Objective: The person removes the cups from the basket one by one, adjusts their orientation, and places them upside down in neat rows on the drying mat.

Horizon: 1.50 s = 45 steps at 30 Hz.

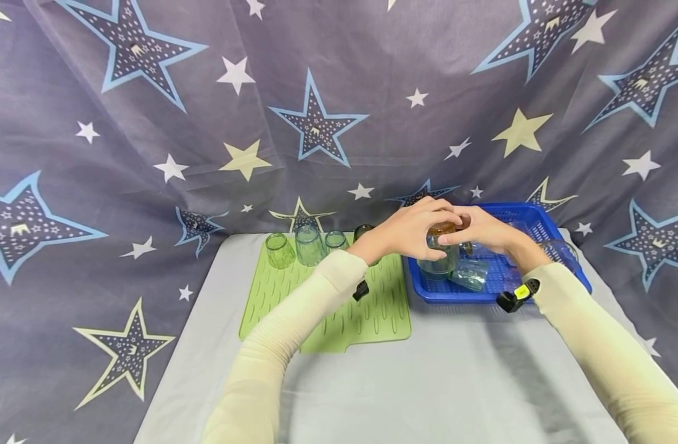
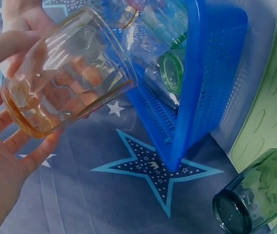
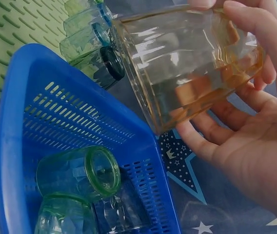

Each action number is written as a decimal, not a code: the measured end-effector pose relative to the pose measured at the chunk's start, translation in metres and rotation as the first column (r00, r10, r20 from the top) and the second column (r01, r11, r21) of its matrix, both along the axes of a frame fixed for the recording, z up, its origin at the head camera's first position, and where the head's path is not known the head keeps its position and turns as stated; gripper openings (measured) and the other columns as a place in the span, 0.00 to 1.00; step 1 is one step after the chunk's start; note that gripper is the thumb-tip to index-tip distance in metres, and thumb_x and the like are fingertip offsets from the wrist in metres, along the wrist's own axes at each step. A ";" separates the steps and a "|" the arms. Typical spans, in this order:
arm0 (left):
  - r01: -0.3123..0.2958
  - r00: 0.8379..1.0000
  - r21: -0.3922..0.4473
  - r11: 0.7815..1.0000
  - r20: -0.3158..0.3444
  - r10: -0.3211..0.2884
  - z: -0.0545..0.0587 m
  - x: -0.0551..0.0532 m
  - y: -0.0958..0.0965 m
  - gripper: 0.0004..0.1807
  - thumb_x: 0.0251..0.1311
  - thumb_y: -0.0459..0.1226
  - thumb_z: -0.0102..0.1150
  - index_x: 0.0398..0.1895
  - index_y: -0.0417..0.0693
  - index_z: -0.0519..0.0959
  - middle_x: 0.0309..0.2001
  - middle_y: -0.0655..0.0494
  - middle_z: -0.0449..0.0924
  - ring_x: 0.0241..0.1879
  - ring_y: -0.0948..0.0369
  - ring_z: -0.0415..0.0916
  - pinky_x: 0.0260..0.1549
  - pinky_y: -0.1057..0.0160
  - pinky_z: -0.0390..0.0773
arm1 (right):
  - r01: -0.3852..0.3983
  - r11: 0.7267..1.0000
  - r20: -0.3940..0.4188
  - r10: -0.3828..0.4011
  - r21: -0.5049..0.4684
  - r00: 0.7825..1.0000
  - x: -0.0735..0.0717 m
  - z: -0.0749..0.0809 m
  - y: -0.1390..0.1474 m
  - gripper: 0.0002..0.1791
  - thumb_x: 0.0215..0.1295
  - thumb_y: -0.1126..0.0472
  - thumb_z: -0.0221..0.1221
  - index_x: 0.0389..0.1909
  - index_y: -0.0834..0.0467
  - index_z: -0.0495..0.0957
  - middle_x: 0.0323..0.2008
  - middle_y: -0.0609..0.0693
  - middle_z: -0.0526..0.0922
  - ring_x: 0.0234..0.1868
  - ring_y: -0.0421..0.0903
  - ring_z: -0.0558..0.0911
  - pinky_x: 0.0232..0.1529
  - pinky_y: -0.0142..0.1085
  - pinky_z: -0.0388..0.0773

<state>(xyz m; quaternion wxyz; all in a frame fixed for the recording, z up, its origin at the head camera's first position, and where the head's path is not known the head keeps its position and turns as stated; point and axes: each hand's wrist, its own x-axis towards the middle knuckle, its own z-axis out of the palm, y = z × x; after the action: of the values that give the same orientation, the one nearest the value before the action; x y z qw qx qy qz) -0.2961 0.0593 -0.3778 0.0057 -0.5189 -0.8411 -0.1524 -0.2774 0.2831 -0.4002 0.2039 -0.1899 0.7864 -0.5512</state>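
Both hands hold an amber-tinted glass tumbler [image 2: 75, 68] above the left part of the blue basket [image 1: 455, 296]. It is tipped upside down in the head view, its amber base up between the fingers. My left hand [image 1: 413, 229] grips it from the left, fingers curled about the base. From the other side my right hand [image 1: 483, 229] grips the same tumbler [image 3: 177, 68], with fingers beneath and thumb on top in the right wrist view. Inside the basket lie several glasses, among them a green-rimmed one [image 3: 65, 170] on its side and a pale greenish one [image 1: 471, 274].
Left of the basket lies a green drying mat [image 1: 372, 320]. Along its back edge stand upturned glasses: a green one [image 1: 280, 251], a bluish one [image 1: 309, 246], a smaller one [image 1: 336, 240] and a dark one [image 1: 363, 232]. A star-patterned curtain [image 1: 339, 55] hangs behind the table.
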 end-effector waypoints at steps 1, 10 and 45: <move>0.004 1.000 0.001 1.000 -0.001 -0.004 0.000 0.001 0.000 0.37 0.55 0.56 0.71 0.68 0.62 0.74 0.68 0.62 0.68 0.60 0.61 0.65 0.50 0.64 0.75 | -0.003 1.000 0.003 0.003 0.001 1.000 0.000 0.000 0.000 0.19 0.68 0.64 0.64 0.59 0.55 0.78 0.50 0.39 0.86 0.53 0.40 0.84 0.53 0.36 0.82; 0.035 0.993 -0.022 0.999 -0.115 -0.037 -0.008 0.000 0.002 0.41 0.48 0.62 0.75 0.64 0.58 0.77 0.59 0.59 0.73 0.51 0.59 0.65 0.52 0.63 0.71 | -0.071 0.997 -0.007 0.070 -0.022 0.997 -0.002 -0.006 -0.001 0.21 0.65 0.68 0.66 0.57 0.53 0.78 0.44 0.44 0.87 0.42 0.43 0.85 0.42 0.39 0.84; -0.120 0.975 0.038 0.992 -0.182 0.125 -0.011 0.000 -0.011 0.28 0.53 0.61 0.70 0.50 0.56 0.77 0.45 0.57 0.68 0.37 0.62 0.67 0.31 0.65 0.69 | -0.088 0.989 -0.004 0.088 -0.120 0.996 -0.007 -0.004 0.000 0.22 0.74 0.65 0.56 0.66 0.55 0.71 0.59 0.41 0.79 0.61 0.40 0.77 0.59 0.34 0.77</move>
<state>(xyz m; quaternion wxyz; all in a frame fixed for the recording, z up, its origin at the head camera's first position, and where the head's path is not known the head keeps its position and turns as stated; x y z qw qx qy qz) -0.2964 0.0485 -0.3884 0.0999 -0.4779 -0.8652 -0.1143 -0.2840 0.2829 -0.4046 0.2165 -0.2360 0.7428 -0.5880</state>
